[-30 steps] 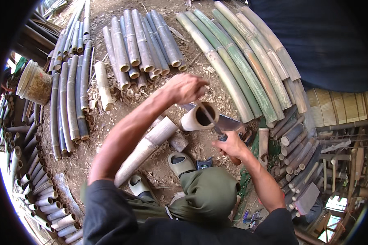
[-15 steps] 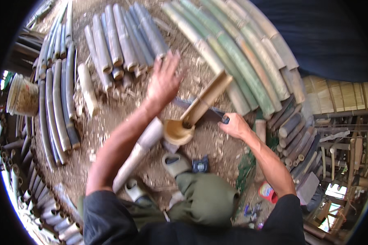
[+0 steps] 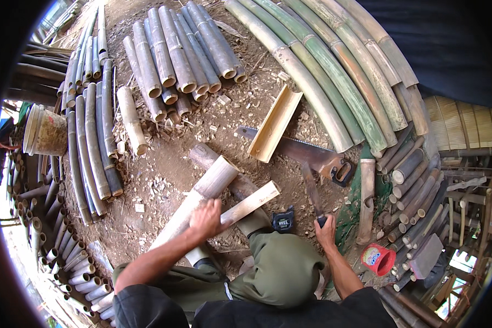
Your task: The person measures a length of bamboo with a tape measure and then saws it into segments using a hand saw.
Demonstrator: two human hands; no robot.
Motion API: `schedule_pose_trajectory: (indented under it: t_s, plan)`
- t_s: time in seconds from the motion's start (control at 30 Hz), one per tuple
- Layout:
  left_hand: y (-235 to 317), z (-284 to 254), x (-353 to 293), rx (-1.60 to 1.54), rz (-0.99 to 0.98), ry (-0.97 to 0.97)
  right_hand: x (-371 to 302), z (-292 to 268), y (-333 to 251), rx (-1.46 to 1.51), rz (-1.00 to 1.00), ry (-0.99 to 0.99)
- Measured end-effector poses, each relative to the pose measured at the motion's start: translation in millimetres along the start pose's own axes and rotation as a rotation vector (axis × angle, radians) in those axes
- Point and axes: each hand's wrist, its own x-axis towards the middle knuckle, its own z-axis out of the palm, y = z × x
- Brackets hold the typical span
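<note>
My left hand [image 3: 205, 218] is closed on the near end of a pale split bamboo piece [image 3: 252, 202], which slants up to the right. Under or beside this hand lies a thick bamboo pole [image 3: 198, 198], its cut end propped across a darker bamboo length [image 3: 246, 187]. In my right hand [image 3: 326, 232] is the black handle of a knife [image 3: 311, 188], its long, dark blade angled away from me. Ahead, a trough-shaped bamboo half [image 3: 275, 124] rests hollow side up across a handsaw [image 3: 303, 154] on the ground. The saw's brown handle points right.
Cut bamboo tubes [image 3: 172, 52] are stacked ahead, more [image 3: 90, 145] at left. Long green poles [image 3: 333, 71] fill the upper right. A tape measure [image 3: 282, 220] lies by my knee; a red tub [image 3: 378, 259] stands at right, a bucket [image 3: 49, 131] at far left.
My left hand was open and stretched far ahead; it has come back and grips the split piece. My right hand has drawn back toward me with the knife. The trough-shaped half now lies farther from the pole.
</note>
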Motion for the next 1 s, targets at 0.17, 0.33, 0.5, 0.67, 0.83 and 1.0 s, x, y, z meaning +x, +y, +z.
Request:
schedule_pose_trajectory:
  t_s: [0.17, 0.33, 0.5, 0.67, 0.83, 1.0]
  plan:
    - [15, 72, 6, -0.091, 0.040, 0.334, 43, 5, -61, 0.020, -0.257, 0.234]
    - [-11, 71, 0, -0.435, 0.121, 0.225, 174, 36, -212, 0.389, -0.007, -0.126]
    - [-9, 25, -36, -0.923, 0.072, 0.141, 229, 71, -241, 0.250, 0.095, -0.076]
    - [-13, -15, -8, -1.265, 0.121, 0.497, 161, -29, -272, 0.584, -0.344, 0.079]
    - [2, -20, 48, -1.528, 0.088, 0.740, 79, -80, -331, 0.504, -0.492, -0.324]
    - [6, -20, 35, -1.777, 0.087, 0.699, 59, -44, -357, 0.116, -0.710, -0.234]
